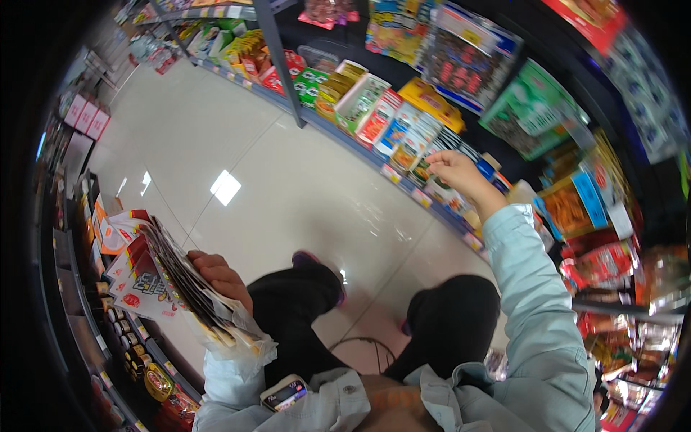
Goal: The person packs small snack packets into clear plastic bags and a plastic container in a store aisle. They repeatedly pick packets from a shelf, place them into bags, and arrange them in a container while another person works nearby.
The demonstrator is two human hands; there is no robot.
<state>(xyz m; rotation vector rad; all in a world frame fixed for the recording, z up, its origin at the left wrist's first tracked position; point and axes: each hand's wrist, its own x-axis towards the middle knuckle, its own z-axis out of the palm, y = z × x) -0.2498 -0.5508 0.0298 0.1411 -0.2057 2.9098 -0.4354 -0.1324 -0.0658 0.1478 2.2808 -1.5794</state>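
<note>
My left hand [221, 278] grips a thick stack of flat snack packets [156, 270] at the lower left, its fingers along the outer side. The packets fan out with red and yellow corners, and clear plastic shows around their lower end. My right hand [458, 174] reaches over the lowest shelf, with thumb and fingertips close together. Beneath it stands a row of packets in display boxes [413, 137]. Whether its fingertips touch a packet there, I cannot tell.
Dark metal shelving [280, 59] runs along the right, with hanging bags such as a green one [532, 110]. Another shelf with jars [125, 335] stands at the left. Glossy floor tiles [259, 162] lie between. A small screen device [285, 393] rests near my chest.
</note>
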